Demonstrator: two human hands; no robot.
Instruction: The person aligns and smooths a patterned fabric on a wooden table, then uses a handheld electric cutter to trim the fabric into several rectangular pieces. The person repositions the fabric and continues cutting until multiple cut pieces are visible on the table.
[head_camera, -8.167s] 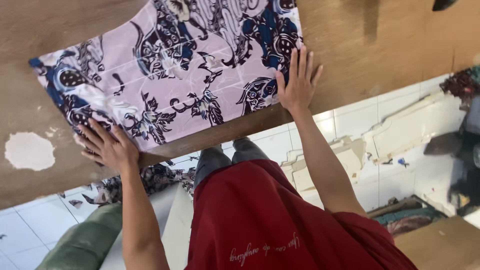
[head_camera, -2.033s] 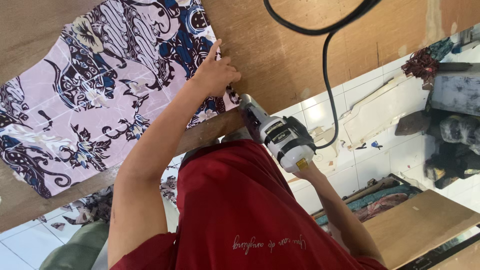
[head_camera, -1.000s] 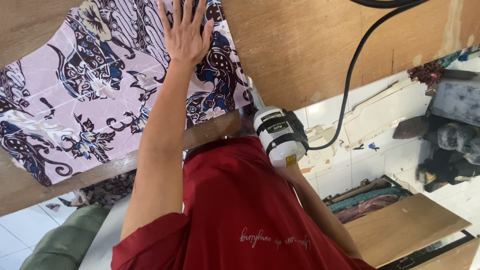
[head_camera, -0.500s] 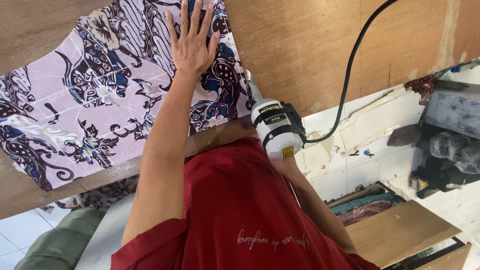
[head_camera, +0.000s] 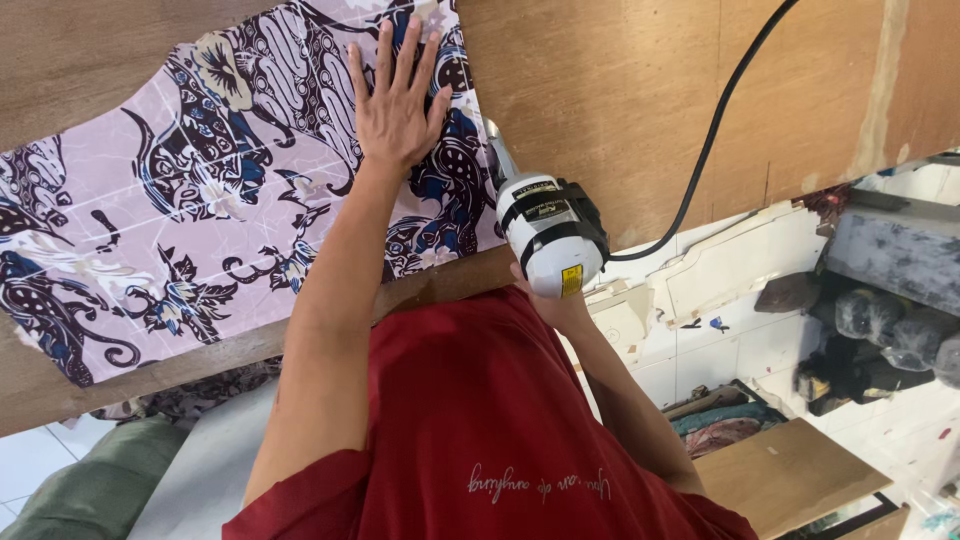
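Cutter (head_camera: 548, 232) (right-held) beside cloth (head_camera: 220, 190)

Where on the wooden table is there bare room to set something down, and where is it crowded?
Bare wood lies on the table beyond the black cable, and in the corner above the patterned fabric. It is crowded where the left hand presses the fabric flat and the right hand holds the white cutting machine at its edge.

My brown wooden table (head_camera: 620, 110) is carrying a pale patterned fabric (head_camera: 200, 210) lying flat, with a cutting machine (head_camera: 548, 232) standing at its edge.
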